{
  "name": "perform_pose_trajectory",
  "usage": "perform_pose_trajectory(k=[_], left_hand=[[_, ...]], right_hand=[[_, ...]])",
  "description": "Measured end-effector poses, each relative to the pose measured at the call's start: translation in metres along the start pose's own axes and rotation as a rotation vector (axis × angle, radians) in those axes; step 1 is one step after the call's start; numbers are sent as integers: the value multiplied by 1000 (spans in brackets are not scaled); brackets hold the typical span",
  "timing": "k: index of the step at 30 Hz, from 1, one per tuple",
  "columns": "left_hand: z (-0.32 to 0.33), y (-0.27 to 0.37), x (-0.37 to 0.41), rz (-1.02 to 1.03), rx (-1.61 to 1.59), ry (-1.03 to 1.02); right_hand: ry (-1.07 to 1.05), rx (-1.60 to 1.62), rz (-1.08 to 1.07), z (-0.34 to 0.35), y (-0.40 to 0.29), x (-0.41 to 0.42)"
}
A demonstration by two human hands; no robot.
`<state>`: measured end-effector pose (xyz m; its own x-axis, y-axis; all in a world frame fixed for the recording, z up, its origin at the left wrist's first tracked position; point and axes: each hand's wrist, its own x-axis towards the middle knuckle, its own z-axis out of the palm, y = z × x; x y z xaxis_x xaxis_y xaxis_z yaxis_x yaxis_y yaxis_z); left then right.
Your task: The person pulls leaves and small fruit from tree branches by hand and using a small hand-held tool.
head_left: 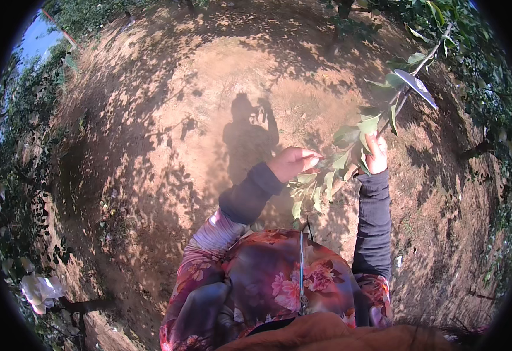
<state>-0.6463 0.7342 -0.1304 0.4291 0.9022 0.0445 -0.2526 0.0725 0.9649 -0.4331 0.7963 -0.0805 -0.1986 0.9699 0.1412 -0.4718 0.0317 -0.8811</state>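
A leafy tree branch (429, 59) slants down from the upper right toward my chest. My right hand (376, 153) grips it, with the fingers partly behind green leaves (347, 135). To the left of that grip, my left hand (294, 163) has its thumb and fingers drawn together at the edge of the drooping leaves (328, 182). Whether a leaf or twig lies between those fingertips is hard to see. Farther up the branch, beyond my right hand, a flat, pale object (416, 87) with a shiny patch sits against the stem.
Dry bare soil (220, 61) bears leaf shadows and my own shadow (249, 136). Trees (480, 57) crowd the right rim, and more foliage (18, 127) lines the left. A crumpled whitish wrapping (40, 291) hangs near a dark branch (89, 305) at lower left.
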Motion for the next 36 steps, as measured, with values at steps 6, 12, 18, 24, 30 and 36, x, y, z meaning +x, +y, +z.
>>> perform_pose_trajectory(k=[6, 12, 18, 24, 30, 36], left_hand=[[-25, -9, -46, 40, 90, 134], [-26, -24, -104, -77, 83, 182], [35, -23, -107, 1, -52, 212], [64, -18, -95, 41, -213, 178], [97, -21, -100, 0, -235, 226], [105, -10, -103, 5, -249, 159]], right_hand=[[164, -21, 12, 29, -2, -10], [163, -17, -13, 52, -20, -12], [-40, 94, 6, 25, -29, -15], [-18, 34, -19, 14, -36, -19], [75, -78, -39, 15, -47, -32], [8, -59, 81, 10, -58, -38]])
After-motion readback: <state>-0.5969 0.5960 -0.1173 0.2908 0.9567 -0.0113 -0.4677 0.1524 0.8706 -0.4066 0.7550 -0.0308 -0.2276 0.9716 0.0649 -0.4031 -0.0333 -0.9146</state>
